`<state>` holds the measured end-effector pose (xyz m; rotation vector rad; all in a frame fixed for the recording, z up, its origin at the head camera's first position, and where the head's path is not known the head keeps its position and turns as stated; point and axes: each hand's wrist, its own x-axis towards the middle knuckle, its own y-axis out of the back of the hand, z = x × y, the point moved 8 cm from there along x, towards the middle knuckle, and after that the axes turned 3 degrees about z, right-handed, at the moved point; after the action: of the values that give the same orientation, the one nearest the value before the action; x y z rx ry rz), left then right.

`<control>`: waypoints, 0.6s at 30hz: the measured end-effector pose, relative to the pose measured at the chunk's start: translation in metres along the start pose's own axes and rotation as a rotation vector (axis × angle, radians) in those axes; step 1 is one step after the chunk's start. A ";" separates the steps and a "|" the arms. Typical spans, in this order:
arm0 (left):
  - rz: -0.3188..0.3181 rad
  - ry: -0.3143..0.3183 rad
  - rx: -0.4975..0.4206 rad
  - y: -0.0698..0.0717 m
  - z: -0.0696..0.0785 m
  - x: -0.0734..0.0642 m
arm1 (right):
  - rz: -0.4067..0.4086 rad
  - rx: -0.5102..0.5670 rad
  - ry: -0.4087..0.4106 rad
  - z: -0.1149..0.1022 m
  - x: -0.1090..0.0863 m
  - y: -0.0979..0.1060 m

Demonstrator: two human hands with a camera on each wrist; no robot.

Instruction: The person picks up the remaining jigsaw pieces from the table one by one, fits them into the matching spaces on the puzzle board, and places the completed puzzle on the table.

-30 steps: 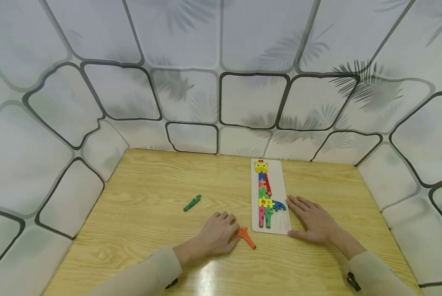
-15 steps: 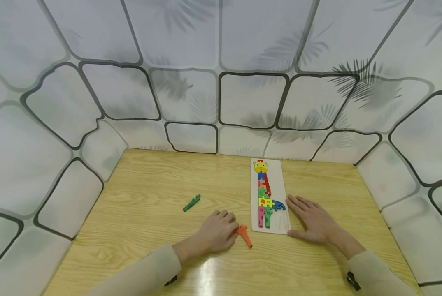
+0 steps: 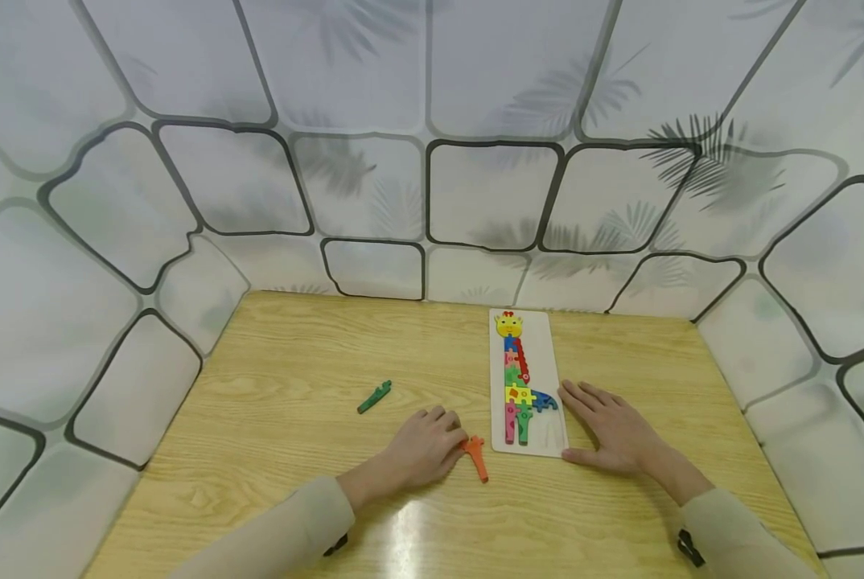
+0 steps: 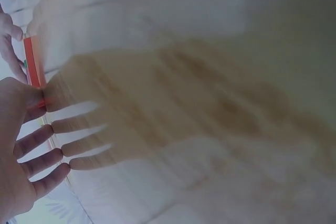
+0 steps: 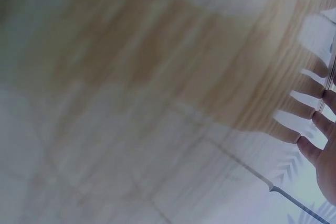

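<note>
My left hand [image 3: 426, 446] rests low over the table and pinches an orange puzzle piece [image 3: 478, 461] by its knobbed end between thumb and index finger. In the left wrist view the orange piece stands out past the thumb of the left hand [image 4: 18, 145], the other fingers touching the tabletop. A white puzzle board [image 3: 536, 342] carries a giraffe of coloured pieces: yellow head, red mane, blue tail, pink and green legs. Along the board's right edge lies my right hand [image 3: 613, 430], fingers spread, fingertips and thumb at the edge. The right wrist view shows that hand's straight fingers [image 5: 310, 150].
A dark green puzzle piece [image 3: 375, 397] lies alone on the wooden table [image 3: 294, 346], left of the board and beyond the left hand. Pale patterned walls [image 3: 374, 193] enclose the table at the back and both sides.
The orange piece has turned a little in the left hand, its free end swinging left toward upright in the head view. The right hand and board stay put.
</note>
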<state>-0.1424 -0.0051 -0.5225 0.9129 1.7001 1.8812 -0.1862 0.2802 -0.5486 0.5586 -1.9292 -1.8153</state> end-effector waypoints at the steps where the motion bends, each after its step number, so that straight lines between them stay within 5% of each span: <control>1: 0.001 0.002 -0.003 0.000 0.000 0.000 | 0.000 -0.002 0.001 0.000 0.000 0.000; 18: -0.045 0.139 -0.092 0.000 0.002 -0.008 | 0.001 -0.006 0.000 0.000 0.000 0.000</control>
<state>-0.1350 -0.0095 -0.5237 0.7178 1.6826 2.0163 -0.1865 0.2801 -0.5487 0.5548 -1.9233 -1.8200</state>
